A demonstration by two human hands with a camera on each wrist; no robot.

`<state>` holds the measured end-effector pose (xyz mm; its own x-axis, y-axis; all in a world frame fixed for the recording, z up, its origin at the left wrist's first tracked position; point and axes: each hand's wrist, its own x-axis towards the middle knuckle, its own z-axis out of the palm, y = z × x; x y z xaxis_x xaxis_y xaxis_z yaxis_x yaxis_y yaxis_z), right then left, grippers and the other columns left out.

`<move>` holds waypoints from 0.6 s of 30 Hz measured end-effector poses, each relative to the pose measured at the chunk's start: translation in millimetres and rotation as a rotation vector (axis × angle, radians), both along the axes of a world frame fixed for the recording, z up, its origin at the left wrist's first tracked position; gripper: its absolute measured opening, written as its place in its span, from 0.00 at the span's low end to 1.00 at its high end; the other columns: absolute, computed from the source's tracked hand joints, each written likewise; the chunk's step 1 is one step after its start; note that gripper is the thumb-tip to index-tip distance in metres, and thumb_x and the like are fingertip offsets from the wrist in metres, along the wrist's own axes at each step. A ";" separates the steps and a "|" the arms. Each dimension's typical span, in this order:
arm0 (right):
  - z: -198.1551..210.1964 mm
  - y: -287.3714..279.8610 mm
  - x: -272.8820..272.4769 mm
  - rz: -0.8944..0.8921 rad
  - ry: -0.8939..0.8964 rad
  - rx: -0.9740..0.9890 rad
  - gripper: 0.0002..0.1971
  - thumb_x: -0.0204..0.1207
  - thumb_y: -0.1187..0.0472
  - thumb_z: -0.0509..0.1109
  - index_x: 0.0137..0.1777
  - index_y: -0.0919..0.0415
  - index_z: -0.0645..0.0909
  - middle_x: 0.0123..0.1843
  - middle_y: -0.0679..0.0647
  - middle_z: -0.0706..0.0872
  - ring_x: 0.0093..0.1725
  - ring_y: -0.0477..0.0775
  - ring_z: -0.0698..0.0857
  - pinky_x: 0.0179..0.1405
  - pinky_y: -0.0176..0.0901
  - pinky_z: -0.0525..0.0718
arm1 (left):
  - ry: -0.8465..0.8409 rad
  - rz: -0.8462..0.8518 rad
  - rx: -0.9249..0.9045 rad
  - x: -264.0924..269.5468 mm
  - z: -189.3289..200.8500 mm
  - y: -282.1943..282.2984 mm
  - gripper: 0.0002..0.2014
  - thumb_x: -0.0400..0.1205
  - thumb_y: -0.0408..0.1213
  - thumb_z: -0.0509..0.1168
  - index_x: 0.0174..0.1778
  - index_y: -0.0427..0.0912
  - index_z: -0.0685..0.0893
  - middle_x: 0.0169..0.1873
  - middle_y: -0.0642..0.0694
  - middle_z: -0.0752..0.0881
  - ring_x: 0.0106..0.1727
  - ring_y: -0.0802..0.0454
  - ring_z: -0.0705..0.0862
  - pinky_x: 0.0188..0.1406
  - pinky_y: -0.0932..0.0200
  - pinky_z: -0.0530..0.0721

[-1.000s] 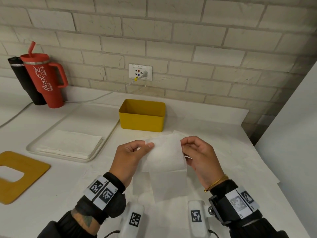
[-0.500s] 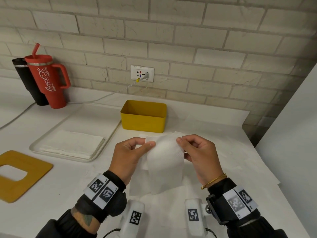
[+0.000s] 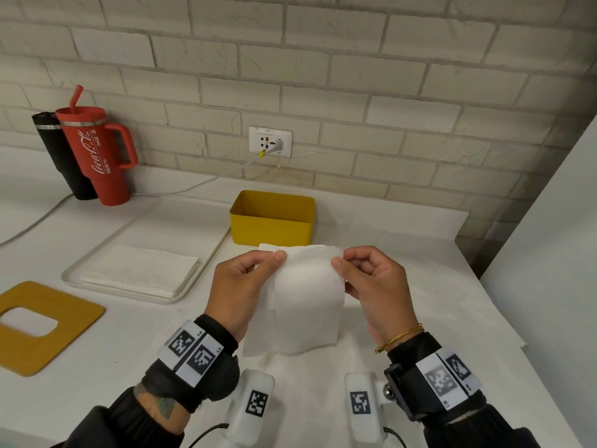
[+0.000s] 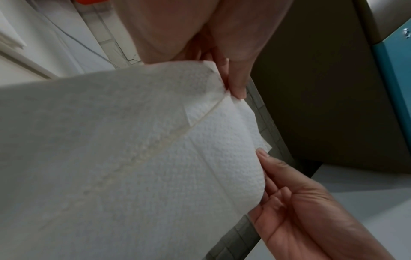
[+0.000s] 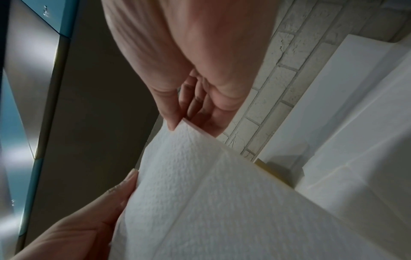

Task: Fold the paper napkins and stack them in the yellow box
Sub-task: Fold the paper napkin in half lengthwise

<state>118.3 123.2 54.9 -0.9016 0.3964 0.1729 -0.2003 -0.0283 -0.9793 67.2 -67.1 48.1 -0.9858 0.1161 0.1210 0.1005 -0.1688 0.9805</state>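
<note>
"Coca-Cola" on red tumbler [image 3: 97, 153]

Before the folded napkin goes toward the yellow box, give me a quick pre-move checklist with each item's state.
1. Left hand pinches a top corner of the napkin: ok.
2. Right hand pinches the other top corner: ok.
3. Top edges aligned: not ok, a back layer sticks out at the left corner.
4. Fold creased flat: not ok, the napkin bulges.
5. Yellow box open and upright: ok.
6. Room inside the box: cannot tell, its floor is hidden.
</note>
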 end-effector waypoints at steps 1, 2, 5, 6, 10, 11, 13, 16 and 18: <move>0.7 -0.1 0.3 0.014 -0.007 -0.016 0.10 0.75 0.67 0.79 0.54 0.60 0.84 0.41 0.58 0.93 0.44 0.56 0.91 0.48 0.54 0.90 | 0.002 0.003 -0.006 1.4 0.6 -0.3 0.05 0.75 0.44 0.76 0.34 0.50 0.95 0.44 0.47 0.93 0.52 0.43 0.88 0.59 0.44 0.86; 1.5 -0.1 0.5 0.027 -0.017 -0.032 0.13 0.75 0.66 0.79 0.57 0.58 0.83 0.41 0.57 0.93 0.44 0.55 0.92 0.46 0.52 0.90 | 0.005 0.008 -0.013 2.5 1.3 -0.5 0.05 0.73 0.46 0.76 0.34 0.51 0.95 0.44 0.48 0.93 0.54 0.42 0.88 0.60 0.43 0.86; 3.1 -1.8 -0.3 0.034 -0.029 -0.039 0.12 0.74 0.67 0.80 0.55 0.59 0.86 0.40 0.55 0.93 0.43 0.53 0.91 0.44 0.47 0.89 | 0.017 0.023 -0.021 4.4 2.4 -1.1 0.04 0.73 0.46 0.77 0.34 0.52 0.95 0.44 0.50 0.93 0.55 0.42 0.88 0.63 0.41 0.86; 3.1 -2.3 -0.6 0.019 -0.020 -0.033 0.08 0.74 0.68 0.80 0.51 0.60 0.88 0.39 0.54 0.93 0.42 0.52 0.91 0.43 0.47 0.89 | 0.024 0.029 -0.028 4.9 2.7 -1.2 0.04 0.73 0.45 0.77 0.33 0.53 0.95 0.43 0.50 0.93 0.54 0.43 0.88 0.63 0.41 0.86; 3.8 -1.7 0.4 0.019 -0.008 -0.013 0.02 0.76 0.66 0.78 0.47 0.61 0.88 0.40 0.53 0.93 0.43 0.51 0.91 0.47 0.52 0.91 | 0.040 0.049 -0.045 5.7 2.3 -1.9 0.08 0.77 0.41 0.76 0.33 0.54 0.95 0.42 0.51 0.93 0.52 0.46 0.88 0.62 0.41 0.85; 5.0 -1.1 1.4 0.044 -0.015 0.000 0.02 0.77 0.65 0.77 0.48 0.62 0.88 0.40 0.54 0.93 0.43 0.52 0.91 0.50 0.55 0.91 | 0.045 0.046 -0.055 5.6 2.0 -2.1 0.08 0.78 0.42 0.76 0.33 0.55 0.95 0.42 0.51 0.93 0.52 0.46 0.88 0.62 0.41 0.85; 8.6 -0.4 2.6 0.098 -0.029 0.037 0.05 0.77 0.65 0.78 0.50 0.62 0.88 0.43 0.55 0.94 0.45 0.54 0.92 0.52 0.56 0.91 | 0.053 0.045 -0.068 5.9 1.6 -2.4 0.08 0.79 0.42 0.75 0.33 0.54 0.95 0.43 0.51 0.93 0.51 0.48 0.88 0.61 0.42 0.85; 13.4 1.2 1.6 0.128 -0.040 0.097 0.08 0.74 0.65 0.80 0.52 0.62 0.89 0.46 0.57 0.94 0.48 0.58 0.93 0.53 0.57 0.91 | 0.060 0.066 -0.059 6.5 2.4 -1.3 0.09 0.80 0.40 0.75 0.33 0.50 0.94 0.42 0.49 0.94 0.47 0.53 0.88 0.57 0.47 0.86; 15.0 2.5 -0.6 0.109 -0.040 0.117 0.04 0.74 0.64 0.80 0.48 0.61 0.91 0.43 0.57 0.94 0.45 0.58 0.93 0.53 0.59 0.91 | 0.064 0.068 -0.052 7.0 3.7 -0.2 0.09 0.80 0.39 0.75 0.33 0.49 0.94 0.41 0.49 0.94 0.44 0.56 0.88 0.53 0.52 0.86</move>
<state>117.7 125.7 69.9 -0.9452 0.2753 0.1756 -0.1633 0.0673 -0.9843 74.1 -67.3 51.8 -0.9822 0.0570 0.1792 0.1724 -0.1084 0.9791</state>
